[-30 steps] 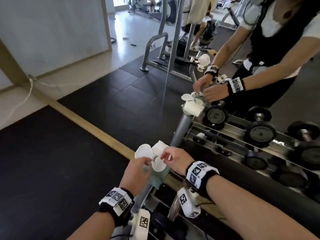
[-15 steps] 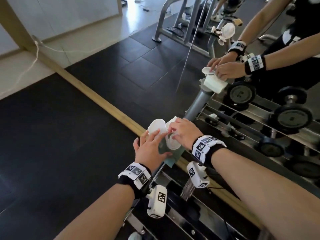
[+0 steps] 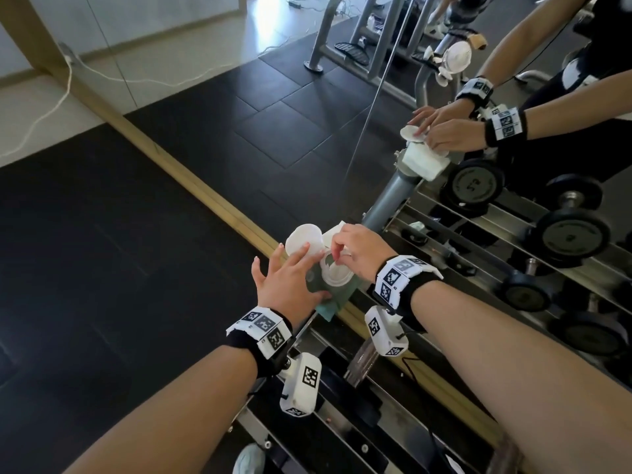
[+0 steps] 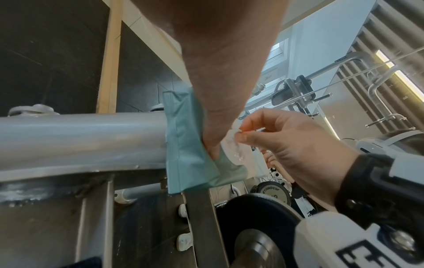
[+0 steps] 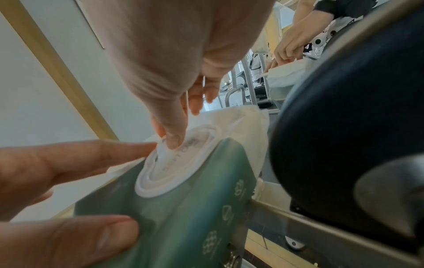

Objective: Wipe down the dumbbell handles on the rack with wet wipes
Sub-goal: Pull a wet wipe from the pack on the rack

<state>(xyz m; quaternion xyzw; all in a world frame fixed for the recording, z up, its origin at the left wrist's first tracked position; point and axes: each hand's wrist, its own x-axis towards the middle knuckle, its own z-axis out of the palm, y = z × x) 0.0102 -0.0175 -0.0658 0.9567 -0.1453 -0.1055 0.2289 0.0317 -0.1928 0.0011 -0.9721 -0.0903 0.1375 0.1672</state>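
Up top, green wipes pack (image 5: 183, 208), lid (image 3: 304, 238) open

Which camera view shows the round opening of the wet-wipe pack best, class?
The right wrist view: the white ring of the opening fills the middle, with the right hand's fingertips pinching a wipe there. The head view shows it small; the left wrist view shows only its edge.

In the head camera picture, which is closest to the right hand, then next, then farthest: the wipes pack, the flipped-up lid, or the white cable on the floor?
From the right hand:
1. Wipes pack, right under its fingers.
2. Lid, flipped open just to the left.
3. White cable, far off at the upper left, by the wall.
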